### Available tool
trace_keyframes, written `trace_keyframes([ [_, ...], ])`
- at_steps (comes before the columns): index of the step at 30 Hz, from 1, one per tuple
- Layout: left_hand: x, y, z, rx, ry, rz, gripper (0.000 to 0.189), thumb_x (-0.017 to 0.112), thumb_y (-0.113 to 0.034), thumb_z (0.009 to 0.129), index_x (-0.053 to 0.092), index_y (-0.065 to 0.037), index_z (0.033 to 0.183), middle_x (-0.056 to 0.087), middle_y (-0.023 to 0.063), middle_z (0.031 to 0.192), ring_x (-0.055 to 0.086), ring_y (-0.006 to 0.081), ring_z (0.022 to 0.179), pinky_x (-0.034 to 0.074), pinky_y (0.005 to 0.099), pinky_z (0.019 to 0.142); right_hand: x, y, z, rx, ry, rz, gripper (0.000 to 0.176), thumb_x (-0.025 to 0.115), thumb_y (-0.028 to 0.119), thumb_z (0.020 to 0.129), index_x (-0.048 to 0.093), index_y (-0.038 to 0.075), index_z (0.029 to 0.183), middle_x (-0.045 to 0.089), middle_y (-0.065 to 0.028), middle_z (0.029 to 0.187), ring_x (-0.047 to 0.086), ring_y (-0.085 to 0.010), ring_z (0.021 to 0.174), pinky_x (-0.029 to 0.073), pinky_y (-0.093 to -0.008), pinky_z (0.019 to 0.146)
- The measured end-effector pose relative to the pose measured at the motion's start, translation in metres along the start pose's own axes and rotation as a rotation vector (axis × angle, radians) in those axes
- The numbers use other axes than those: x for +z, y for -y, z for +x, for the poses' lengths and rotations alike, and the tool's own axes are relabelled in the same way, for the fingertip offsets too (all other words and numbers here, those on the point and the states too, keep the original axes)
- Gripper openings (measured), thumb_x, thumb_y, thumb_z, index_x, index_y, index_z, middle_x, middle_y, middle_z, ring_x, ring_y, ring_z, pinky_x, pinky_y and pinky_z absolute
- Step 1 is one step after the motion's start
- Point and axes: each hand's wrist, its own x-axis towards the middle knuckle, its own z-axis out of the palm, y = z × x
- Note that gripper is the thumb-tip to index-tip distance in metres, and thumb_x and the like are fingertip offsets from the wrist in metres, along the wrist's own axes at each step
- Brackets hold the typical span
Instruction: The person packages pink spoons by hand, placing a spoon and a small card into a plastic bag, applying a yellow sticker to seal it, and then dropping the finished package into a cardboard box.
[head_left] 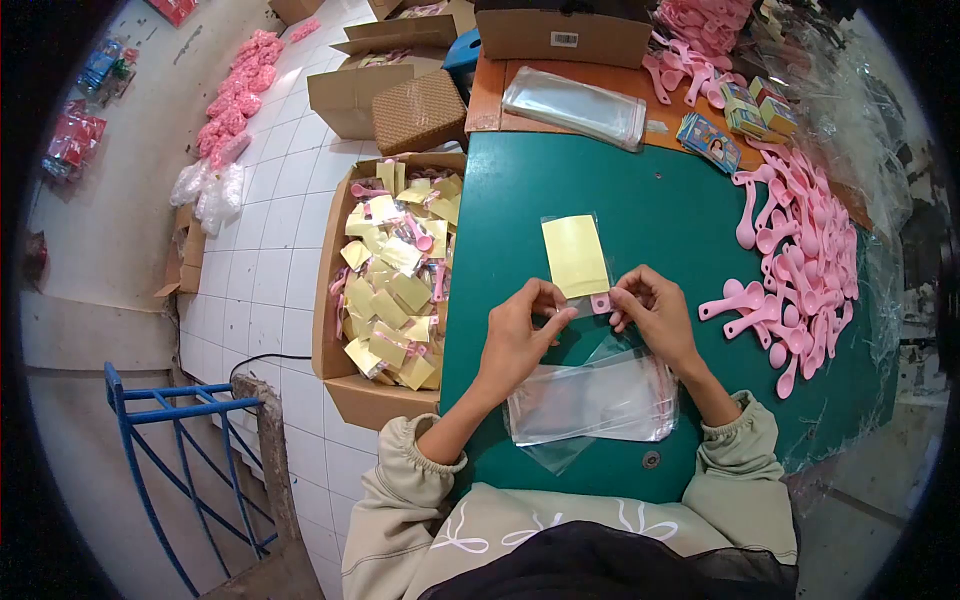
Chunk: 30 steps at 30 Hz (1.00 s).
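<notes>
A clear bag with a yellow card (575, 257) in it lies on the green table (490, 220), and the pink end of a spoon (601, 303) shows at its lower edge. My left hand (522, 328) pinches the lower left corner of this bag between thumb and finger. On the other side, my right hand (645, 312) has its fingers closed on the lower right corner, beside the pink end. Just below both hands lies a stack of empty clear bags (590, 402), with a loose one sticking out from under it.
Pink spoons (800, 260) are heaped on the table's right side. A carton (335, 310) of bagged yellow cards and spoons stands at the left edge. More clear bags (575, 105), card packs (710, 142) and a brown box (562, 38) lie at the back.
</notes>
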Motion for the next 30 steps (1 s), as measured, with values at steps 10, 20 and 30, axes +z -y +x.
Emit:
trace_keyframes([
  [10,0.002,0.007,0.001,0.044,-0.044,0.016,0.019,0.064,-0.011,0.084,0.051,-0.002,0.095,0.060,0.0049,0.084,0.057,0.0071,0.071,0.046,0.0201,0.054,0.007,-0.001,-0.002,-0.045,-0.046,0.010,0.010,0.058,0.004,0.087,0.054,0.000,0.095,0.062,-0.0064,0.073,0.060,-0.0088,0.058,0.048,-0.0209,0.049],
  [20,-0.040,-0.006,-0.012,-0.009,-0.061,-0.198,0.047,0.065,-0.010,0.083,0.050,-0.007,0.128,0.060,0.0033,0.108,0.055,0.0068,0.075,0.046,0.0195,0.057,-0.070,0.048,-0.002,-0.503,0.312,-0.942,0.028,0.064,0.002,0.075,0.056,0.003,0.102,0.058,-0.0120,0.091,0.059,-0.0273,0.084,0.048,-0.0370,0.075],
  [30,-0.117,-0.019,-0.018,0.176,-0.443,0.725,0.024,0.062,-0.015,0.086,0.058,-0.001,0.105,0.062,0.0146,0.099,0.062,0.0215,0.083,0.051,0.0325,0.071,-0.118,0.029,-0.009,-0.138,0.198,-1.163,0.033,0.064,-0.004,0.068,0.050,0.004,0.096,0.053,-0.0139,0.089,0.052,-0.0348,0.088,0.043,-0.0429,0.073],
])
